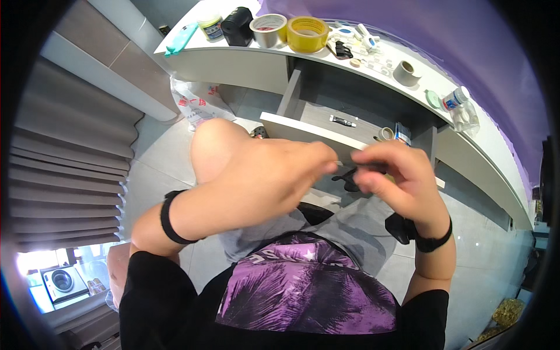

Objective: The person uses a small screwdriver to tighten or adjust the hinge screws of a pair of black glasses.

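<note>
My left hand (pixel 280 175) reaches across the middle with fingers curled and fingertips pinched around something small that I cannot make out; its back hides most of it. Facing it, a short gap away, my right hand (pixel 399 181) has its thumb and curved index finger apart, with no held thing clearly visible. Both are in front of an open drawer (pixel 326 134) in a white curved counter (pixel 221 63). Inside the drawer lie a small black tube (pixel 342 121), a roll (pixel 385 134) and a blue packet (pixel 402 134). Black items (pixel 348 181) show below, behind my fingertips.
The counter top holds tape rolls (pixel 306 34), a black case (pixel 237 26), small white pieces, a silver roll (pixel 406 73) and a bottle (pixel 455 99). A plastic bag (pixel 192 99) sits on the floor beside my bare knee. A grey curtain (pixel 70 175) and a washing machine (pixel 60 282) are left.
</note>
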A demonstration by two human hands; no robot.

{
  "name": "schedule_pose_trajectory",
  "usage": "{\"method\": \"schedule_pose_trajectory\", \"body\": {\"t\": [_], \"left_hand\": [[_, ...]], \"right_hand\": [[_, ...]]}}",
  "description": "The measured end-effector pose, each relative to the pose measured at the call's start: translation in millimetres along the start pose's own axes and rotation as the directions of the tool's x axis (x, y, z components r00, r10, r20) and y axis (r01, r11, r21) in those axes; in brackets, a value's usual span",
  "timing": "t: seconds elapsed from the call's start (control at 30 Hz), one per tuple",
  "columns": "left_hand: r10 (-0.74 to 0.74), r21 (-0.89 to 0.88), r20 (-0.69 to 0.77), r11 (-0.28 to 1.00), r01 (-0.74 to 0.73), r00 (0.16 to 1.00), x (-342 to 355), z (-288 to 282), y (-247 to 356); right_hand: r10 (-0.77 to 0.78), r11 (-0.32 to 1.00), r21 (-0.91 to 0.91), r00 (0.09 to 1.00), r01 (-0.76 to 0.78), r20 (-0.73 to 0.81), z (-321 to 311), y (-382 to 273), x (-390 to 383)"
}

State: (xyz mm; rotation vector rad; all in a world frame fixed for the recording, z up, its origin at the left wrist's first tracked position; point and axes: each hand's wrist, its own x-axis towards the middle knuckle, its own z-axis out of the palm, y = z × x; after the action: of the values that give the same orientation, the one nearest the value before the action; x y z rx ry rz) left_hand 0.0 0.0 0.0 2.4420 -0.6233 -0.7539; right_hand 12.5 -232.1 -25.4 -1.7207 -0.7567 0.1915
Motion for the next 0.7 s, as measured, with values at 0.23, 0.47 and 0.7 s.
{"method": "schedule_pose_trajectory", "body": {"t": [0.23, 0.47, 0.7], "left_hand": [[0.601, -0.273, -0.701, 0.270, -0.923, 0.383, -13.2, 11.9, 38.2], [0.465, -0.380, -0.834, -0.097, -0.920, 0.296, -28.7, 32.6, 49.5], [0.478, -0.293, -0.838, 0.012, -0.956, 0.263, -22.5, 30.6, 23.6]], "right_hand": [[-0.084, 0.996, -0.044, 0.828, 0.071, -0.555, -15.9, -16.8, -43.6], [-0.131, 0.991, -0.054, 0.824, 0.122, -0.552, -20.8, -2.2, -58.1], [-0.154, 0.987, -0.051, 0.783, 0.155, -0.603, -22.3, -8.9, -69.5]]}}
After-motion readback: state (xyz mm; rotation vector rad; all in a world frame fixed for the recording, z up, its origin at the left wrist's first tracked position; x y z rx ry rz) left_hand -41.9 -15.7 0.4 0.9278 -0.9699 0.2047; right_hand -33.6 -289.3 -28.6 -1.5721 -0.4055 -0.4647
